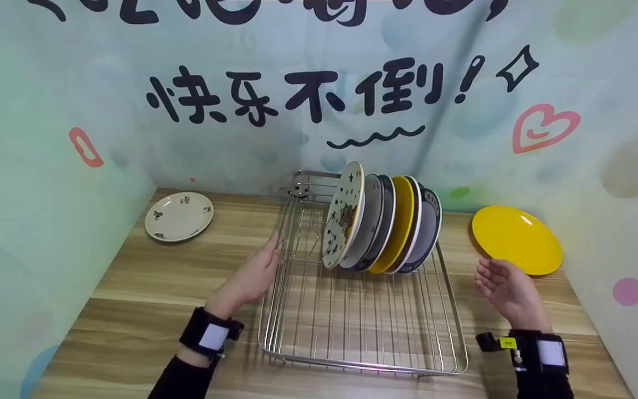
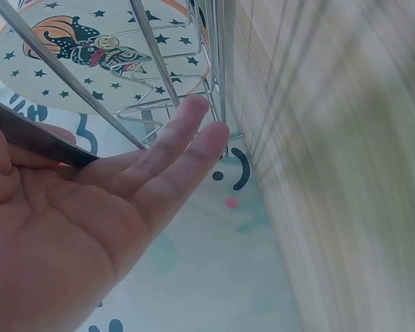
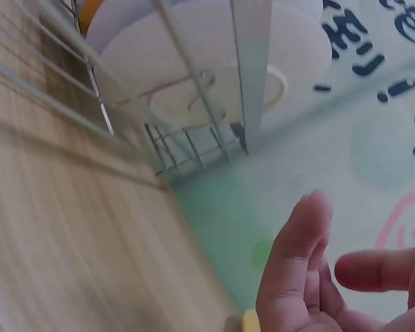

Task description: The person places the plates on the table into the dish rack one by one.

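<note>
My left hand (image 1: 252, 271) touches the left side of a wire dish rack (image 1: 363, 366), its fingers pointing along the rim. In the left wrist view, two fingers (image 2: 200, 138) lie straight beside the rack's bars; the thumb side is partly hidden. My right hand (image 1: 510, 291) is apart from the rack, palm turned inward and fingers loosely bent, holding nothing. Just beyond it lies a yellow plate (image 1: 518, 238). Several plates stand on edge in the rack's back half: a star-patterned plate (image 1: 335, 238) leftmost, a yellow one (image 1: 399, 221) among them, a dark-rimmed plate (image 1: 430, 233) rightmost.
A small white plate with floral marks (image 1: 179, 217) lies at the back left of the wooden table (image 1: 130, 316). A printed cloth backdrop (image 1: 241, 155) rises behind the table and along both sides. The rack's front half shows bare wires.
</note>
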`<act>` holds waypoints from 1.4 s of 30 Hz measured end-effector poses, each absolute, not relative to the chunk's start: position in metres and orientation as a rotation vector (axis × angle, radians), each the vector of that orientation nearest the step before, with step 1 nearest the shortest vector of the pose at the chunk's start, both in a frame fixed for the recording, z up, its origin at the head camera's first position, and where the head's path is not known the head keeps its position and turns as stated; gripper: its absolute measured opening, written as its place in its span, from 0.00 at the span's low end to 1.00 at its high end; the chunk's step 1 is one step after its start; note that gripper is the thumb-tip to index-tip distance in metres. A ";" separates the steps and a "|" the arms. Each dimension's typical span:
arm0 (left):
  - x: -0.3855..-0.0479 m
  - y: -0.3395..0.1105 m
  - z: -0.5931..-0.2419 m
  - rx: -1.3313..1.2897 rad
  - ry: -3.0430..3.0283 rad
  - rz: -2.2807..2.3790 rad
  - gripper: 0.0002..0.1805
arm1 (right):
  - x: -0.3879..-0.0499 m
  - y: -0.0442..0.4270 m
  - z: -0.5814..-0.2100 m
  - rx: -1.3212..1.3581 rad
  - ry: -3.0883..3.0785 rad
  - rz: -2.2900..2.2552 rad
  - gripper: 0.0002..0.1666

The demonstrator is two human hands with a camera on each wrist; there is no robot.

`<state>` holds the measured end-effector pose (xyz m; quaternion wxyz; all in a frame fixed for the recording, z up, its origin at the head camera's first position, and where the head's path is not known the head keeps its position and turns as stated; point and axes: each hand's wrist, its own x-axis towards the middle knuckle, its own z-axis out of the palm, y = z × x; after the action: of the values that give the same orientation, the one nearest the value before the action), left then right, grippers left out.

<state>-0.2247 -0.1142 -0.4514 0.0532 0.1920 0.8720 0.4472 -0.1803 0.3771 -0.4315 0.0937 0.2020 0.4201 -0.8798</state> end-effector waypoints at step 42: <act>-0.224 -0.113 -0.453 0.581 2.636 1.358 0.31 | -0.204 0.441 -0.495 0.752 0.077 -2.978 0.42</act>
<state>-0.2241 -0.1126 -0.4534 0.0598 0.1918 0.8708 0.4487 -0.2039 0.4409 -0.4950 0.0348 0.2446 0.0250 -0.9687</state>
